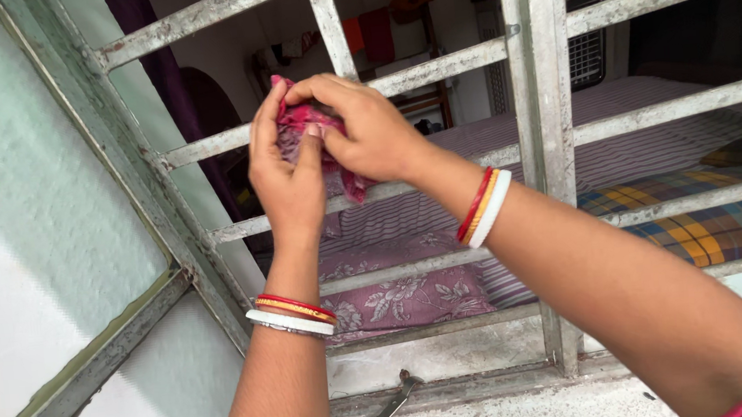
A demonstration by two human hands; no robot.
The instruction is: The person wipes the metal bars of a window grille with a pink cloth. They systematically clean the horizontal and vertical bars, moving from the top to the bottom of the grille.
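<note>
Gripping a pink cloth [307, 121] together, left hand [288, 181] and right hand [365, 129] press it against grey window bars [430, 67] (bed [645, 99] behind); a metal latch [387, 407] lies on the sill's near edge.

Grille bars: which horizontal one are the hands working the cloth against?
The third horizontal bar from the bottom; both hands press the pink cloth there.

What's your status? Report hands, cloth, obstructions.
Left hand and right hand both gripping crumpled pink cloth at grey metal window grille. Nothing obstructing.
</note>
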